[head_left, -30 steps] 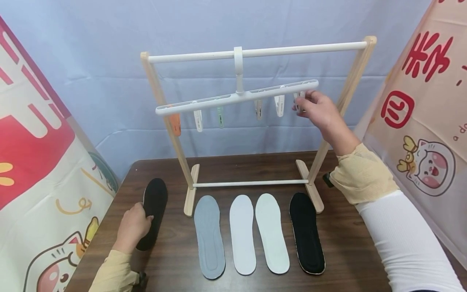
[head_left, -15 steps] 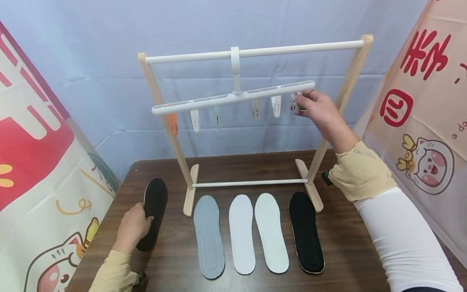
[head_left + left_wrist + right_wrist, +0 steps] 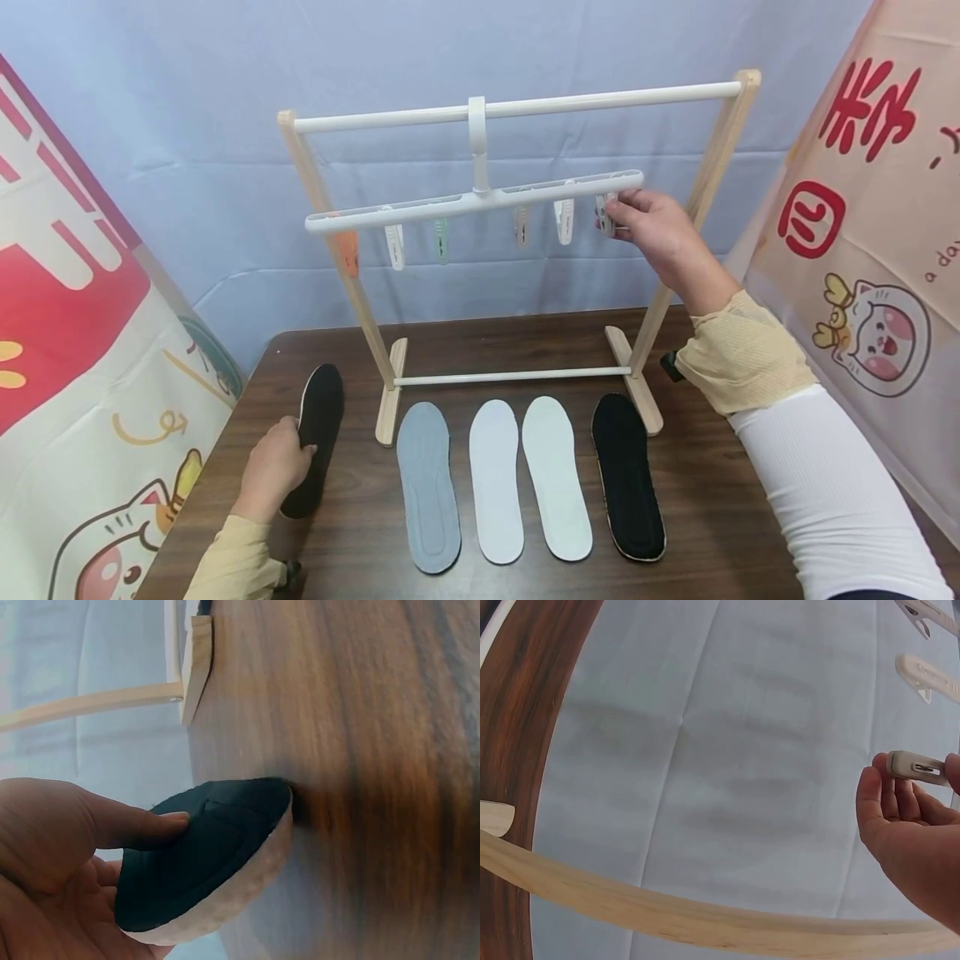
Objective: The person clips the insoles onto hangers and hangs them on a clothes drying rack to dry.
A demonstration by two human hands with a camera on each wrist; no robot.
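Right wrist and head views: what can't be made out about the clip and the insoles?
- Clip in the right hand: its jaws open or closed; fingers cover it in both views.
- Black insole held by the left hand: its heel end, hidden by the hand in the head view, cut off in the left wrist view.
- Insole undersides: face down on the table.

Black insole (image 3: pixel 317 433): dark fabric top, pale foam edge and underside, seen clearly in the left wrist view (image 3: pixel 214 862). Lies on the dark wooden table at lower left of the head frame, left of the rack's foot, toe pointing away. Its near end is lifted off the table, gripped at the edge, thumb on the black top.

Clip (image 3: pixel 604 212): small pale plastic peg, rightmost of the row hanging under the white hanger bar, upper right of centre in the head frame. Hangs downward, pinched between fingertips; right wrist view shows it at right edge (image 3: pixel 917 766).
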